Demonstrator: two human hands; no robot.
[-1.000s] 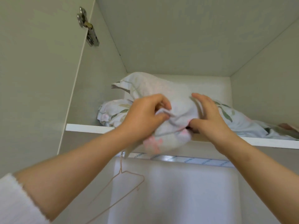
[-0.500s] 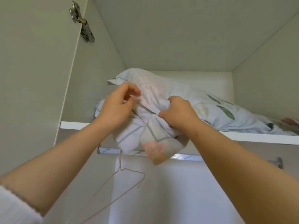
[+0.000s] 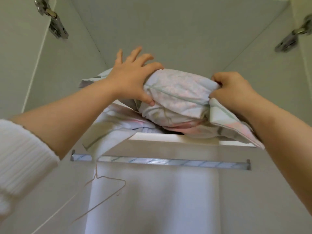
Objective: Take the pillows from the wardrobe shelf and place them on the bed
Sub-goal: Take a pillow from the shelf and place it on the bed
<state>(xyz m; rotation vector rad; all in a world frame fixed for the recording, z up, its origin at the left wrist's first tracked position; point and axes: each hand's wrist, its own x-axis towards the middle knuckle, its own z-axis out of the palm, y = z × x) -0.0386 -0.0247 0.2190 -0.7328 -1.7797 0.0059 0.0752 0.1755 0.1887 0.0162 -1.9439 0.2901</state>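
Nearest, under the shelf [image 3: 168, 138]: clothes rail [image 3: 160, 162], one wire hanger [image 3: 104, 188]. Above, between both hands: top pillow [image 3: 177, 97], bunched, lying on a lower pillow [image 3: 116, 129] and overhanging the shelf edge. Left hand [image 3: 133, 76] spread wide, clasping the pillow's left end. Right hand [image 3: 231, 88] fisted tight on its right-end fabric.

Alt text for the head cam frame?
Both hands grip a floral pillow on the wardrobe shelf, left hand over its left end, right hand pinching its right end. Below, a wire hanger hangs from the rail.
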